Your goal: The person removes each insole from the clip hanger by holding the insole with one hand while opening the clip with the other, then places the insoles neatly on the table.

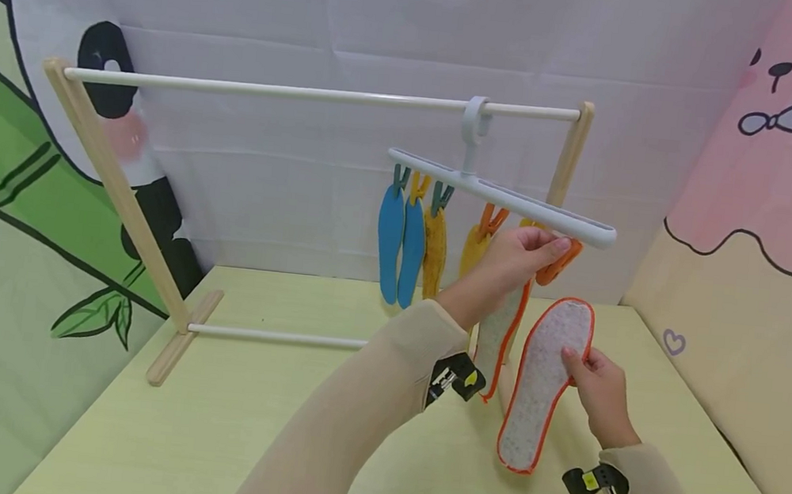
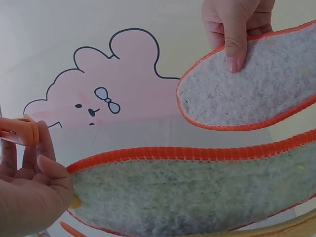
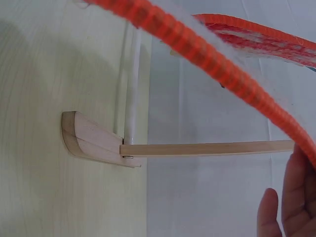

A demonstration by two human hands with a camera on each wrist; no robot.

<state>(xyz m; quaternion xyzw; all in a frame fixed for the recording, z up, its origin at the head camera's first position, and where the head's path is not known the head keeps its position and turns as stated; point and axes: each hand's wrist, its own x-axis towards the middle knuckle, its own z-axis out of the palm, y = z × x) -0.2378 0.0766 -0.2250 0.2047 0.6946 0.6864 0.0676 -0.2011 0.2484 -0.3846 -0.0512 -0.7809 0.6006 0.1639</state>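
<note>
Under the right end of the white hanger (image 1: 504,196), my left hand (image 1: 509,262) pinches an orange clothespin (image 1: 558,264). Below that hanger, my right hand (image 1: 600,386) grips an orange-edged insole (image 1: 542,380).

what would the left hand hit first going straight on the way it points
The orange clip, which the left hand touches now; past it, probably the hanger, though depth is unclear.

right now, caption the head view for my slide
Left hand at an orange clip, right hand holding an insole.
</note>
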